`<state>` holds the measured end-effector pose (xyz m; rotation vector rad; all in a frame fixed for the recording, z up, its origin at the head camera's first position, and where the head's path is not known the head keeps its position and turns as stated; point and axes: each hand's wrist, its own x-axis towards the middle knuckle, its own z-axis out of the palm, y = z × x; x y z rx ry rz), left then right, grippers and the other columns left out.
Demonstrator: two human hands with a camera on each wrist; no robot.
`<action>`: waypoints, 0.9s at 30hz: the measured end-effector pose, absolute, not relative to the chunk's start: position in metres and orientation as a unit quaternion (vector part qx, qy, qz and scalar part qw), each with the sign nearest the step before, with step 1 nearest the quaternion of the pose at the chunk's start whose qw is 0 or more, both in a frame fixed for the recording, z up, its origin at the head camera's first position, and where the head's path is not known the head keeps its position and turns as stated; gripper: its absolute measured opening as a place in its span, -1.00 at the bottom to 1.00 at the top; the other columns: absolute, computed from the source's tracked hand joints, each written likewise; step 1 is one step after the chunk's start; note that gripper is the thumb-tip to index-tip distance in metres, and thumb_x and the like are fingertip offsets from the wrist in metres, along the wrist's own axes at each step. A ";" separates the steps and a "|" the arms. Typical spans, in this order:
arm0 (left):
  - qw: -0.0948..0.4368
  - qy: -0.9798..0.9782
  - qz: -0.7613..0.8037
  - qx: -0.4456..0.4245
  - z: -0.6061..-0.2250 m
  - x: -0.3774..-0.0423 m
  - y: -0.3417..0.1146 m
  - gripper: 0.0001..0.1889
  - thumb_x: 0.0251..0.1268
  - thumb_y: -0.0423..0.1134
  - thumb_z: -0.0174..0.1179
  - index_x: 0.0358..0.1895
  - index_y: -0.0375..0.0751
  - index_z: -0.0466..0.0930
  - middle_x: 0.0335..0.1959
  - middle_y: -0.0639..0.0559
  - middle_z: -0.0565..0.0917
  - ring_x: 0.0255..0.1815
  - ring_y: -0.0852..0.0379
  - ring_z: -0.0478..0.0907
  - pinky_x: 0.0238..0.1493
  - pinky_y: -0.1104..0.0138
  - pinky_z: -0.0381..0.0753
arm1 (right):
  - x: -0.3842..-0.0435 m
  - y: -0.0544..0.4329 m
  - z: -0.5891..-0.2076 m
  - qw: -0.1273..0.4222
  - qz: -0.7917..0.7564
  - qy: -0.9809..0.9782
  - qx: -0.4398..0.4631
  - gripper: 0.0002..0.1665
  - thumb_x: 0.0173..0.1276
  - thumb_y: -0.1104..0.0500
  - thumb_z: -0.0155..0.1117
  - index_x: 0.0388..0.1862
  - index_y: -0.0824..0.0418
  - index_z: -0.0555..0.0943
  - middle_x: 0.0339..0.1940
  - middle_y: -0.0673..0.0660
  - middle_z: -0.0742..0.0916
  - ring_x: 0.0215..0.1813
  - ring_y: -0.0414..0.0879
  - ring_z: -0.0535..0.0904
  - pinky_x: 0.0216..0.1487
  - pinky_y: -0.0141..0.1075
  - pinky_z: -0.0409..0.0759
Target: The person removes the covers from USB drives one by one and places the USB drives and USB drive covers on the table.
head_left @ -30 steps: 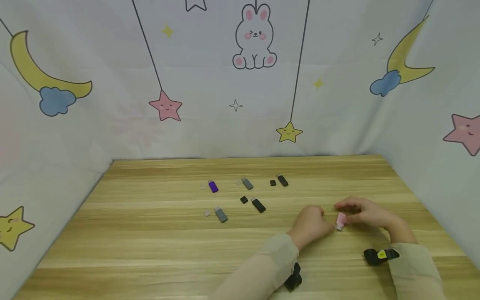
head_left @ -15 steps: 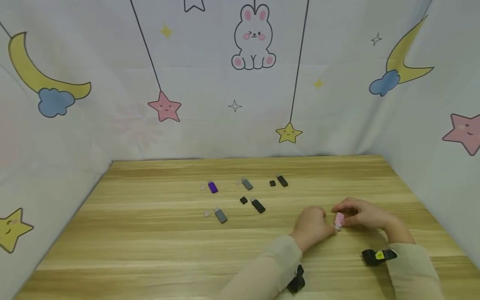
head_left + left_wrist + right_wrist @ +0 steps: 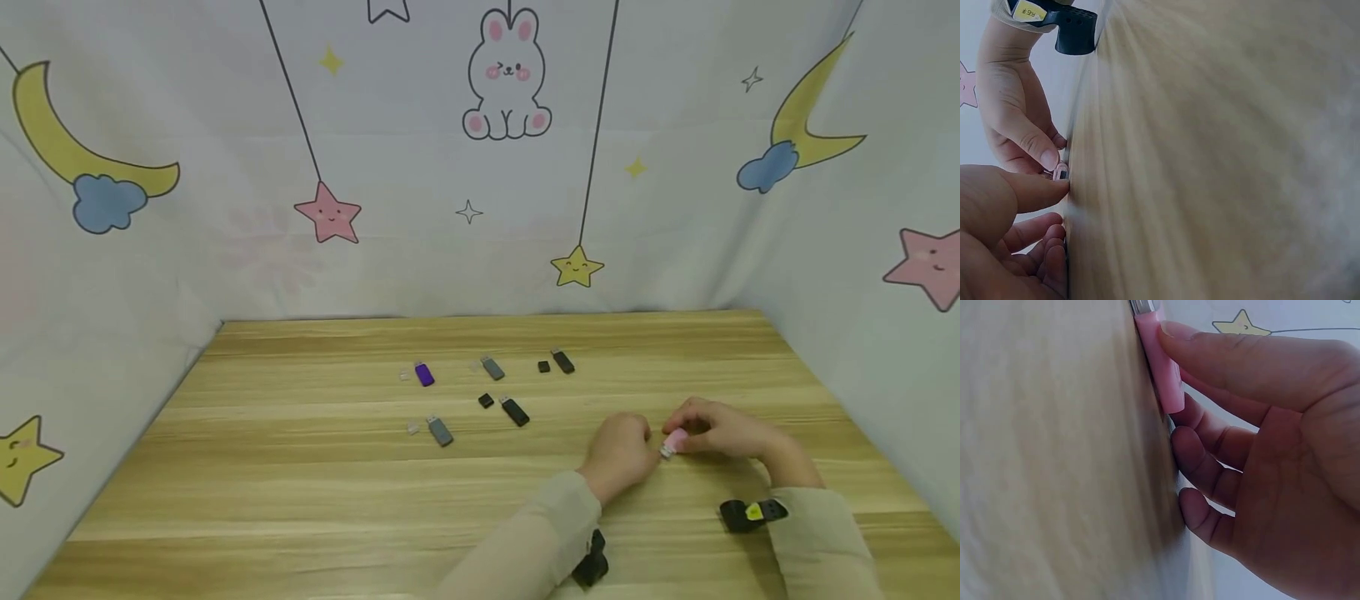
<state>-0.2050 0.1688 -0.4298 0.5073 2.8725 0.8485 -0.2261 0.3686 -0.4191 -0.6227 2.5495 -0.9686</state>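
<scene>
In the head view, a pink USB stick is at the right part of the table, its metal plug end pointing toward my left hand. My right hand pinches its pink body between thumb and index finger; the right wrist view shows the thumb on the pink USB stick and the other fingers loosely curled. My left hand is beside the plug end, with its thumb touching or very near it in the left wrist view. Its index finger is hidden, and whether it holds anything small cannot be seen.
Left of the hands lie a purple USB stick, two grey ones and two black ones. Small caps lie beside them, some black, some clear. A printed cloth surrounds the wooden table.
The pink USB stick has shifted slightly left and turned, so its plug end points more toward my left hand. My right hand has moved a little left and closed firmer on it.
</scene>
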 end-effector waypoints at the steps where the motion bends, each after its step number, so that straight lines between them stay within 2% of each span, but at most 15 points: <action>1: 0.054 0.944 0.280 0.165 -0.430 -0.205 0.169 -0.84 0.05 -0.14 0.39 -0.31 -0.09 0.70 -0.35 0.19 0.66 -0.35 0.31 0.50 -0.31 0.50 0.44 | -0.226 0.368 -0.419 0.172 -0.339 0.898 -0.222 -0.71 0.29 0.13 0.34 -0.06 0.25 0.65 -0.07 0.10 0.61 -0.09 -0.29 0.46 -0.11 -0.39 0.45; 9: 0.063 0.941 0.287 0.164 -0.428 -0.205 0.166 -0.87 0.08 -0.19 0.36 -0.31 -0.12 0.69 -0.38 0.17 0.64 -0.42 0.30 0.45 -0.38 0.50 0.41 | -0.226 0.365 -0.418 0.174 -0.336 0.896 -0.231 -0.74 0.30 0.13 0.34 -0.10 0.24 0.65 -0.11 0.07 0.62 -0.14 -0.33 0.43 -0.14 -0.41 0.43; 18: 0.064 0.938 0.288 0.181 -0.428 -0.205 0.167 -0.87 0.06 -0.17 0.36 -0.45 -0.10 0.62 -0.55 0.19 0.51 -0.54 0.28 0.33 -0.50 0.49 0.29 | -0.225 0.363 -0.417 0.174 -0.340 0.898 -0.220 -0.73 0.28 0.13 0.34 -0.11 0.26 0.65 -0.16 0.06 0.62 -0.17 -0.30 0.44 -0.17 -0.40 0.43; 27: 0.040 0.943 0.254 0.211 -0.430 -0.206 0.167 -0.93 0.04 -0.18 0.35 -0.45 -0.05 0.68 -0.55 0.24 0.57 -0.53 0.33 0.40 -0.49 0.52 0.30 | -0.224 0.357 -0.419 0.152 -0.337 0.895 -0.252 -0.81 0.28 0.15 0.35 -0.19 0.24 0.67 -0.25 0.00 0.62 -0.24 -0.33 0.43 -0.24 -0.40 0.45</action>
